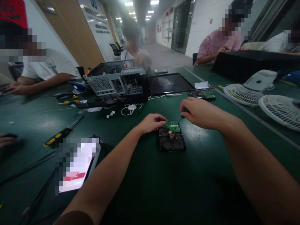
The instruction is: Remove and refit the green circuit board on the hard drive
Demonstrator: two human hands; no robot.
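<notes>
A hard drive (172,142) lies on the green table with its underside up, a green circuit board (172,126) across its far end. My left hand (152,123) is closed on the drive's far left corner, thumb near the board and fingers curled at the edge. In my right hand (198,113) is a screwdriver (183,116), mostly hidden by the fingers. Its thin shaft slants down to the far right corner of the drive; whether the tip sits in a screw I cannot tell.
An opened computer case (117,86) stands beyond, beside a black side panel (171,83). Another drive (202,94) lies back right, near white fan parts (248,90). To the left are a yellow-black screwdriver (58,136) and a lit phone (78,167). Several people sit around the table.
</notes>
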